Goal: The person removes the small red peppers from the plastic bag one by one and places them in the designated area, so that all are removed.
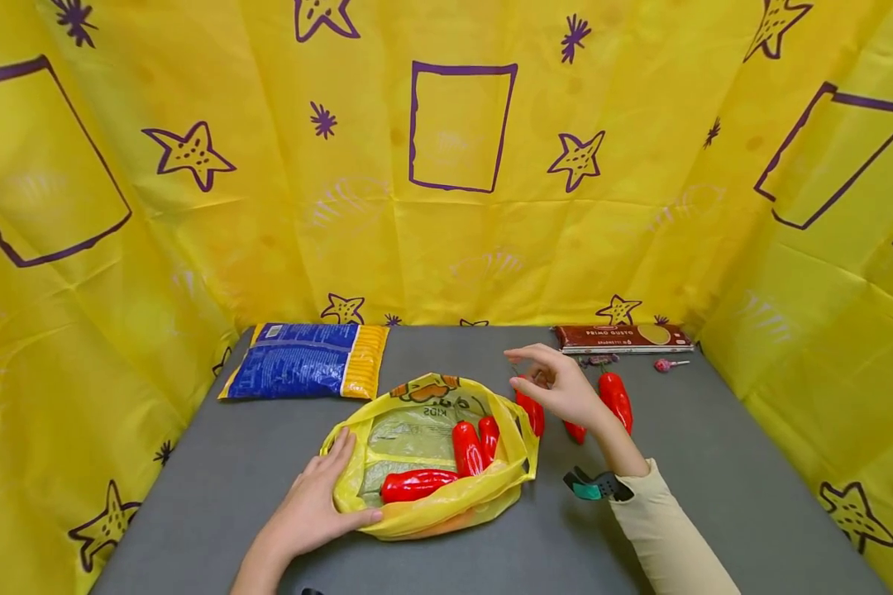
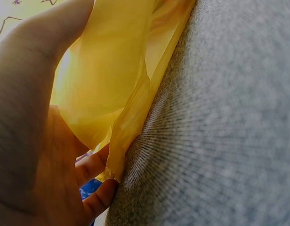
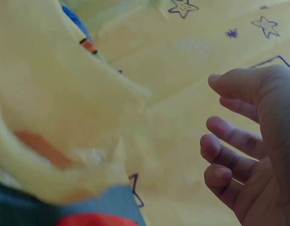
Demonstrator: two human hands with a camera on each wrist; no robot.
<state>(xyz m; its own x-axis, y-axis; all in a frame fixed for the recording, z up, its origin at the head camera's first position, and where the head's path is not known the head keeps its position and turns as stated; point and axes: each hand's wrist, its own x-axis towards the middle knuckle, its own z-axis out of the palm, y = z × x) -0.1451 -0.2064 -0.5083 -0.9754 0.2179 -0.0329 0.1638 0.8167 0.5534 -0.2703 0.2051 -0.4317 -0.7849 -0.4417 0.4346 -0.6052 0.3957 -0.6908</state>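
I am looking down on a grey, felt-like table [image 1: 193, 487] where a yellow plastic bag [image 1: 432, 450] is lying open at the middle, its mouth facing up and its handles pointing toward 3 o'clock. Inside it three glossy red peppers [image 1: 467, 446] are lying: one has its long axis running 9 to 3, and the other two are pointing roughly toward 12. My left hand [image 1: 312, 506] is resting flat on the bag's 8 o'clock edge, fingers straight and spread, pressing the thin crinkled film against the table; the left wrist view shows the film [image 2: 112, 84] touching the palm. My right hand [image 1: 561, 388] is hovering at the bag's 2 o'clock, fingers loosely bent and apart, gripping nothing, as the right wrist view shows of the fingers [image 3: 229, 136]. It is partly covering three more loose peppers [image 1: 616, 398] standing or lying near it on the table, long axes near 12 to 6. At 11 o'clock a blue and yellow packet [image 1: 305, 359] is lying flat, and at 1 o'clock a long brown box [image 1: 622, 338] is lying along the back wall with a pink lollipop [image 1: 668, 364] just in front of it. Yellow sheeting [image 1: 454, 207] with purple stars is walling in the table.
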